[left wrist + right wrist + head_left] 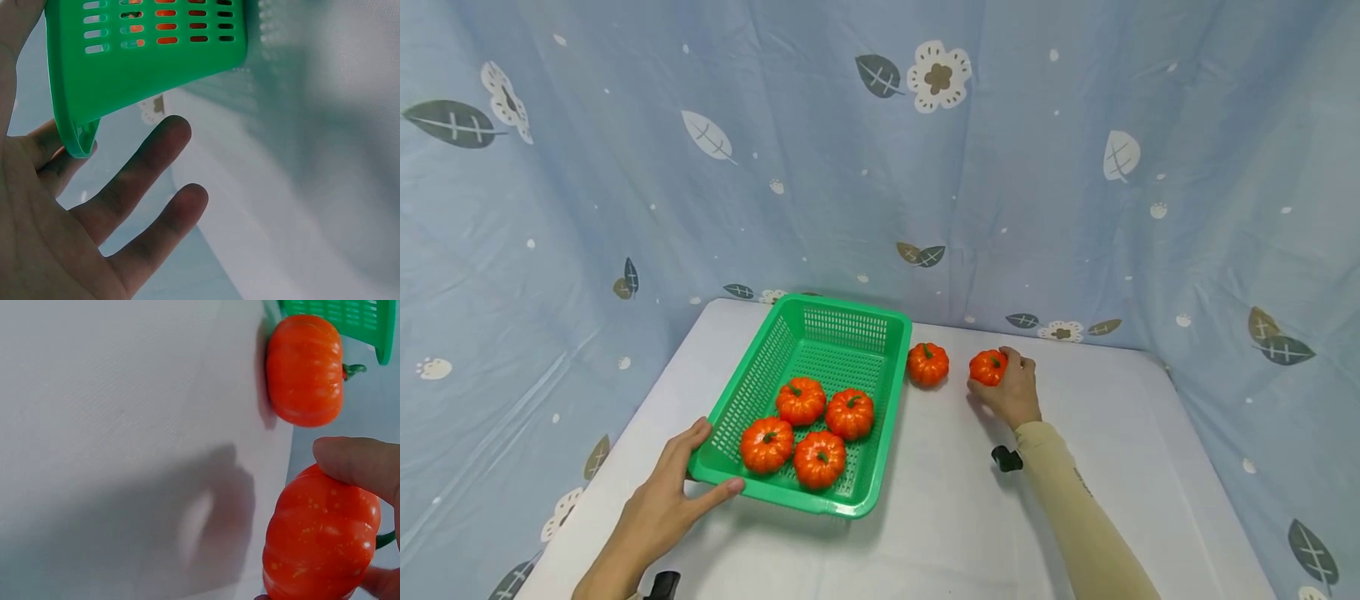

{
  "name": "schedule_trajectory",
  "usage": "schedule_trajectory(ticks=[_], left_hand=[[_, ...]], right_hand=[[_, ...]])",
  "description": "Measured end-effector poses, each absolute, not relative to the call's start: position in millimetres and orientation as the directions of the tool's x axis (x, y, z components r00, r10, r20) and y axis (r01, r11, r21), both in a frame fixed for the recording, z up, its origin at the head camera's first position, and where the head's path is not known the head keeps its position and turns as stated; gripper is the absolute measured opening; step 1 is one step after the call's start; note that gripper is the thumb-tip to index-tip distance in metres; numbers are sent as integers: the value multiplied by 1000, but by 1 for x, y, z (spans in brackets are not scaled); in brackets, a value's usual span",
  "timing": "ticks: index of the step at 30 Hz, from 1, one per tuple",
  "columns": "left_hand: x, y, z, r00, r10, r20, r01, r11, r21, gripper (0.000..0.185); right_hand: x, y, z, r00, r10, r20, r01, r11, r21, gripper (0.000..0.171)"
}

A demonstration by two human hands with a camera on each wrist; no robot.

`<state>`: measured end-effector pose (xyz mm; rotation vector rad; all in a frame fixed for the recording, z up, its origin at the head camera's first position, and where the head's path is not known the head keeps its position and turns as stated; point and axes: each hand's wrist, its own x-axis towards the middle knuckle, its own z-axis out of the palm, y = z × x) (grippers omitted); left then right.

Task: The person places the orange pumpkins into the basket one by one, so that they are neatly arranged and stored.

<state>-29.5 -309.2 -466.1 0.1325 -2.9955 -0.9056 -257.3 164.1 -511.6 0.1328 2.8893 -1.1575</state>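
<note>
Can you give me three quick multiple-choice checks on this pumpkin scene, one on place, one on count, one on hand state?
1. Where is the loose small orange toy pumpkin that no hand touches?
A. On the white table just right of the green slotted plastic basket
B. Inside the basket
C. At the table's near edge

2. How many pumpkins lie inside the basket?
A. Two
B. Four
C. Six

3. What is the right hand doing?
A. Lying flat on the table
B. Gripping the basket rim
C. Gripping an orange pumpkin

Answers:
1 A, it sits on the cloth beside the basket's far right corner.
2 B, the head view shows four clustered at the near end.
3 C, fingers curl round it in the head and right wrist views, while the left hand holds the basket's near corner.
</note>
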Motion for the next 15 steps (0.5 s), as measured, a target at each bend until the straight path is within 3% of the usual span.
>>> schedule_trajectory(ticks=[6,15], left_hand=[[-30,-310,-466,-996,-86,-21,-84,827,556,102],[-29,-309,-467,-996,-86,-22,-84,825,558,102]], right_hand=[[-260,157,-506,-999,39,-22,43,726,-686,85],[-267,148,-495,-997,49,57,-11,653,-757,95]])
